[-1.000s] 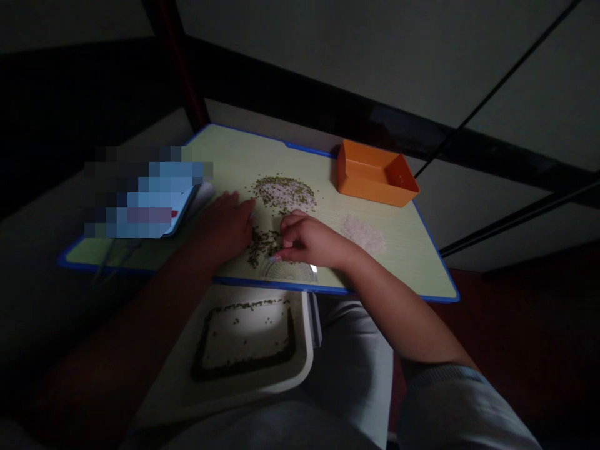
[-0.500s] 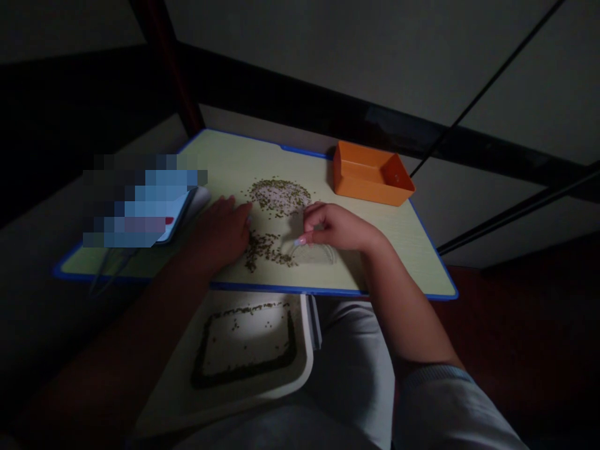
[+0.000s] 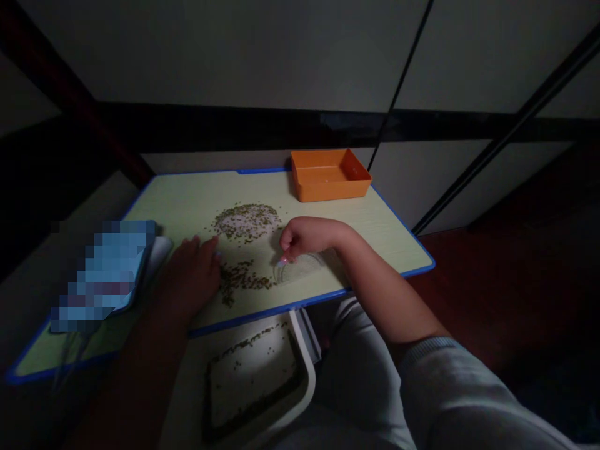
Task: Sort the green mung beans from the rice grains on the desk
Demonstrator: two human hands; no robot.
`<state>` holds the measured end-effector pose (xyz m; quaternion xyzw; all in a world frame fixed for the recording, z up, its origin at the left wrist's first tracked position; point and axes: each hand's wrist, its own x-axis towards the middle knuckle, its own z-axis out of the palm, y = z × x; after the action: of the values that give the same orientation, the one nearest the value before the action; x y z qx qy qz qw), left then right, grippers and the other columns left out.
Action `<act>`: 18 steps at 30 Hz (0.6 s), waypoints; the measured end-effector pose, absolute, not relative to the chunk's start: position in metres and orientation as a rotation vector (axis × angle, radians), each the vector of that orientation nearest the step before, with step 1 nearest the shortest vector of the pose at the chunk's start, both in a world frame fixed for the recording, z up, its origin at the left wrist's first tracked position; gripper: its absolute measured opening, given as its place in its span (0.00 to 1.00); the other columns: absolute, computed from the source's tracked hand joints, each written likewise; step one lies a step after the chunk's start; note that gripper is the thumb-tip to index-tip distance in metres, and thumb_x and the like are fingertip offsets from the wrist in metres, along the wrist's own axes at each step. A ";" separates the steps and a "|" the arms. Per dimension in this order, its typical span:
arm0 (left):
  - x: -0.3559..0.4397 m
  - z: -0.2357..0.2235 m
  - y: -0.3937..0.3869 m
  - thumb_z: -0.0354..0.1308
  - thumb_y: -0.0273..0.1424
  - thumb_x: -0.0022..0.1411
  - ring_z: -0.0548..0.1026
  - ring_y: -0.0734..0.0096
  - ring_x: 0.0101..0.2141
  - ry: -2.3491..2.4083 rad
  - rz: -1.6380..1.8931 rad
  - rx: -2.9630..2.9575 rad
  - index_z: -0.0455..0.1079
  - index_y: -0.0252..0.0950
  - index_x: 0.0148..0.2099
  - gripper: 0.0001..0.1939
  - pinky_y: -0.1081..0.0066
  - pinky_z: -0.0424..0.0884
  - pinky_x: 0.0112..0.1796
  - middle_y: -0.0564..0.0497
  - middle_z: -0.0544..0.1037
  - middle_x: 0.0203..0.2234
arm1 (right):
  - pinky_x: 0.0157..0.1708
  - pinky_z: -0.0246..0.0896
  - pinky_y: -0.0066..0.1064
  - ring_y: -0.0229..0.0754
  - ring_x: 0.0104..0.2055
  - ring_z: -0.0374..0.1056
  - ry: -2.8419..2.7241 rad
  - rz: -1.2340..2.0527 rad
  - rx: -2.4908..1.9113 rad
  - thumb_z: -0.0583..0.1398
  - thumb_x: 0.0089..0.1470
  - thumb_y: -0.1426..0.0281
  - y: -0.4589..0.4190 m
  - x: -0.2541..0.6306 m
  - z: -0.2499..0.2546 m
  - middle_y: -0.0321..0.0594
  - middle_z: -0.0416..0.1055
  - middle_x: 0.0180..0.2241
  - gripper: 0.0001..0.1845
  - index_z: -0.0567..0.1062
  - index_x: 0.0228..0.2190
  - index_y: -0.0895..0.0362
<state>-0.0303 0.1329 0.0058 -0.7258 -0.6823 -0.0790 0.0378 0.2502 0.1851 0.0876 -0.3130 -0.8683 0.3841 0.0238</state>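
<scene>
A mixed heap of green beans and white grains (image 3: 247,220) lies on the pale green tabletop (image 3: 197,200). Nearer me is a smaller patch of green beans (image 3: 244,280). My left hand (image 3: 192,275) lies flat with fingers stretched out, its fingertips at the left side of that patch. My right hand (image 3: 307,237) is closed in a pinch, fingertips down on the rim of a clear, flat plastic piece (image 3: 300,267) just right of the beans. A white tray (image 3: 300,375) with green beans along its inner edge rests on my lap below the table edge.
An orange box (image 3: 329,174) stands at the table's far right corner. A blurred blue object (image 3: 105,272) lies at the left with cables trailing off the front. Dark bars and a wall lie behind the table.
The view has swung, so the table sits differently in frame. My right hand moved from the near edge up and right with the clear piece. My left hand stayed by the beans.
</scene>
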 end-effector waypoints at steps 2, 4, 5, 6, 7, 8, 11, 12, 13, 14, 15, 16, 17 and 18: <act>-0.031 0.006 0.135 0.36 0.35 0.76 0.65 0.39 0.72 -2.095 -0.190 -2.224 0.66 0.22 0.71 0.33 0.46 0.64 0.70 0.24 0.69 0.69 | 0.32 0.52 0.28 0.33 0.24 0.60 -2.706 1.158 -1.011 0.68 0.56 0.75 0.184 0.249 0.089 0.28 0.68 0.18 0.14 0.76 0.20 0.59; -0.031 0.006 0.135 0.35 0.36 0.76 0.65 0.39 0.72 -2.084 -0.174 -2.232 0.66 0.22 0.71 0.34 0.46 0.64 0.70 0.23 0.69 0.69 | 0.31 0.52 0.29 0.33 0.24 0.60 -2.702 1.102 -1.065 0.68 0.58 0.75 0.184 0.249 0.091 0.28 0.68 0.18 0.15 0.76 0.20 0.59; -0.031 0.007 0.135 0.35 0.36 0.76 0.65 0.39 0.72 -2.079 -0.172 -2.235 0.66 0.22 0.71 0.34 0.46 0.64 0.70 0.23 0.69 0.68 | 0.31 0.51 0.29 0.33 0.24 0.59 -2.696 1.066 -1.091 0.69 0.58 0.74 0.184 0.249 0.092 0.28 0.67 0.17 0.15 0.76 0.20 0.59; -0.031 0.008 0.135 0.35 0.36 0.76 0.65 0.39 0.72 -2.081 -0.168 -2.231 0.66 0.22 0.71 0.33 0.45 0.64 0.70 0.22 0.69 0.68 | 0.31 0.51 0.29 0.34 0.24 0.59 -2.690 1.033 -1.110 0.69 0.58 0.74 0.184 0.250 0.092 0.28 0.67 0.17 0.16 0.76 0.20 0.59; -0.031 0.008 0.135 0.35 0.35 0.76 0.65 0.39 0.72 -2.086 -0.160 -2.228 0.66 0.22 0.71 0.33 0.45 0.64 0.70 0.22 0.69 0.68 | 0.31 0.51 0.29 0.34 0.24 0.59 -2.685 1.009 -1.120 0.69 0.59 0.74 0.184 0.250 0.093 0.28 0.66 0.17 0.16 0.76 0.20 0.59; -0.031 0.009 0.135 0.36 0.35 0.76 0.65 0.39 0.72 -2.095 -0.151 -2.223 0.66 0.23 0.71 0.33 0.45 0.64 0.70 0.23 0.69 0.69 | 0.31 0.50 0.29 0.34 0.24 0.59 -2.681 0.993 -1.123 0.69 0.59 0.74 0.184 0.251 0.093 0.28 0.66 0.17 0.16 0.76 0.21 0.59; -0.030 0.010 0.135 0.36 0.35 0.76 0.63 0.40 0.73 -2.118 -0.137 -2.220 0.64 0.22 0.72 0.33 0.46 0.62 0.71 0.23 0.68 0.70 | 0.31 0.50 0.29 0.34 0.24 0.58 -2.667 0.980 -1.115 0.68 0.59 0.75 0.183 0.250 0.092 0.28 0.66 0.18 0.15 0.76 0.21 0.59; -0.030 0.010 0.135 0.36 0.35 0.76 0.63 0.40 0.73 -2.120 -0.136 -2.225 0.64 0.22 0.72 0.33 0.47 0.61 0.71 0.23 0.67 0.70 | 0.31 0.51 0.29 0.33 0.24 0.58 -2.667 0.987 -1.108 0.68 0.59 0.75 0.183 0.249 0.091 0.28 0.66 0.18 0.15 0.76 0.21 0.59; -0.030 0.011 0.135 0.36 0.35 0.76 0.63 0.41 0.73 -2.120 -0.138 -2.229 0.64 0.21 0.72 0.33 0.47 0.61 0.71 0.23 0.67 0.70 | 0.31 0.51 0.29 0.33 0.24 0.58 -2.669 1.004 -1.095 0.68 0.60 0.76 0.183 0.248 0.091 0.28 0.66 0.18 0.16 0.76 0.21 0.59; -0.030 0.011 0.135 0.36 0.35 0.76 0.63 0.41 0.73 -2.121 -0.141 -2.229 0.64 0.21 0.72 0.33 0.47 0.60 0.72 0.23 0.67 0.70 | 0.31 0.52 0.29 0.33 0.24 0.58 -2.674 1.028 -1.077 0.68 0.60 0.76 0.182 0.247 0.090 0.28 0.67 0.18 0.15 0.76 0.21 0.59; -0.030 0.011 0.135 0.36 0.35 0.76 0.63 0.41 0.73 -2.123 -0.143 -2.229 0.64 0.21 0.72 0.33 0.47 0.60 0.72 0.23 0.67 0.70 | 0.32 0.52 0.29 0.33 0.24 0.59 -2.681 1.056 -1.055 0.68 0.59 0.76 0.182 0.246 0.089 0.28 0.67 0.18 0.15 0.76 0.21 0.59; -0.030 0.011 0.135 0.36 0.35 0.76 0.63 0.41 0.73 -2.123 -0.148 -2.229 0.65 0.21 0.72 0.33 0.47 0.60 0.72 0.23 0.67 0.70 | 0.32 0.52 0.28 0.33 0.24 0.59 -2.686 1.085 -1.030 0.68 0.59 0.76 0.182 0.245 0.088 0.28 0.68 0.18 0.15 0.76 0.21 0.59; -0.030 0.010 0.135 0.37 0.35 0.76 0.63 0.41 0.73 -2.123 -0.156 -2.230 0.65 0.21 0.72 0.33 0.47 0.60 0.72 0.23 0.67 0.70 | 0.31 0.52 0.28 0.33 0.24 0.59 -2.690 1.112 -1.002 0.68 0.59 0.76 0.181 0.245 0.087 0.29 0.69 0.18 0.15 0.76 0.21 0.59; -0.030 0.010 0.135 0.37 0.35 0.75 0.63 0.41 0.73 -2.123 -0.170 -2.229 0.65 0.21 0.72 0.33 0.47 0.60 0.72 0.23 0.68 0.70 | 0.31 0.52 0.28 0.33 0.24 0.59 -2.692 1.135 -0.974 0.68 0.59 0.75 0.181 0.244 0.086 0.29 0.69 0.18 0.15 0.76 0.21 0.59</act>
<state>-0.0305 0.1354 0.0097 -0.7227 -0.6884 -0.0550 0.0295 0.2444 0.1812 0.0863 -0.3162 -0.8737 0.3683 0.0312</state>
